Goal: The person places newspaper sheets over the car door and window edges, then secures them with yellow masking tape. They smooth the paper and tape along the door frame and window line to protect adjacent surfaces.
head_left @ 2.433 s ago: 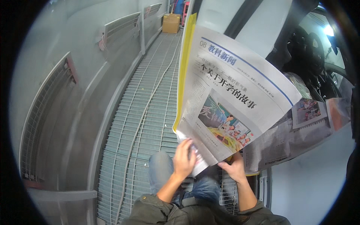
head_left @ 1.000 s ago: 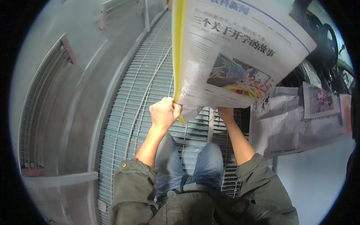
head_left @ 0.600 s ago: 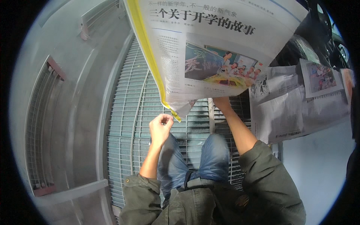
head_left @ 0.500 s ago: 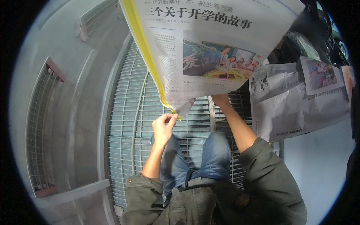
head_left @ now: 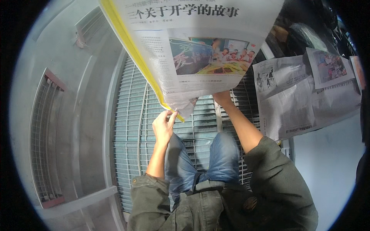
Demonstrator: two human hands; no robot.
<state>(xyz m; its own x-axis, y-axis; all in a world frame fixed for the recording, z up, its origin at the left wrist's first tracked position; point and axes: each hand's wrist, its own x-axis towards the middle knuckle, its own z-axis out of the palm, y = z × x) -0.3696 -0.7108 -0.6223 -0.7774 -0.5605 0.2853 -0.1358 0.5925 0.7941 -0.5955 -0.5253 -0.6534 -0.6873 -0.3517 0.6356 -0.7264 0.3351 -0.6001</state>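
Note:
A large newspaper sheet hangs up in front of me, with a colour photo in its middle. Along its left edge runs a strip of yellow tape, whose loose end sticks out past the bottom corner. My left hand is closed in a pinch on the tape at that corner, thumb against fingers. My right hand reaches up behind the sheet's lower edge. Its fingers are hidden by the paper, so their grip does not show.
Beneath my legs is a metal grating floor. More newspaper covers the top of a pale panel at right, beside dark, shiny parts. Grey metal structure with a mesh-covered opening stands at left.
The newspaper has shifted left in view, and my left hand has moved slightly up and left with the corner. More of the tape's loose end now shows below the pinch.

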